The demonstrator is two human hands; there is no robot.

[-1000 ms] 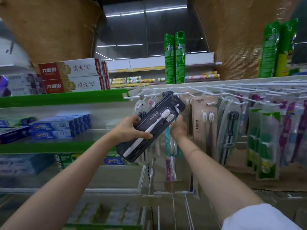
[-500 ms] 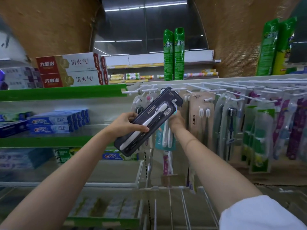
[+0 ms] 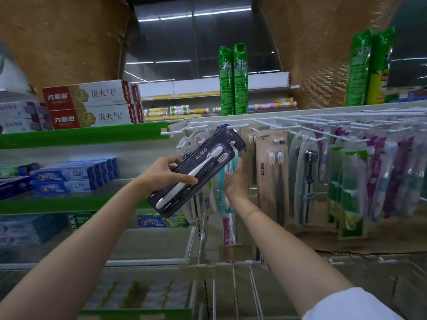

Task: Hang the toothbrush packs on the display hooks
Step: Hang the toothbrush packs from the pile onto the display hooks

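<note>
A black AUBO toothbrush pack (image 3: 203,165) with a white brush inside is tilted diagonally, its top end up against the white display hooks (image 3: 300,121). My left hand (image 3: 166,174) grips it around the middle, thumb across the front. My right hand (image 3: 235,181) is just right of the pack, palm toward it and fingers apart, holding nothing I can see. Behind my right hand hangs a teal toothbrush pack (image 3: 223,197). A beige AUBO pack (image 3: 270,176) hangs on the neighbouring hook.
More toothbrush packs (image 3: 351,185) hang along the hook rail to the right. Toothpaste boxes (image 3: 90,105) and Crest boxes (image 3: 69,179) fill the green-edged shelves on the left. Green spray cans (image 3: 233,79) stand on top. A white wire rack (image 3: 231,285) sits below my arms.
My right hand has dropped slightly from behind the pack's upper end and its fingers have spread. The black pack stays tilted by the hooks in my left hand.
</note>
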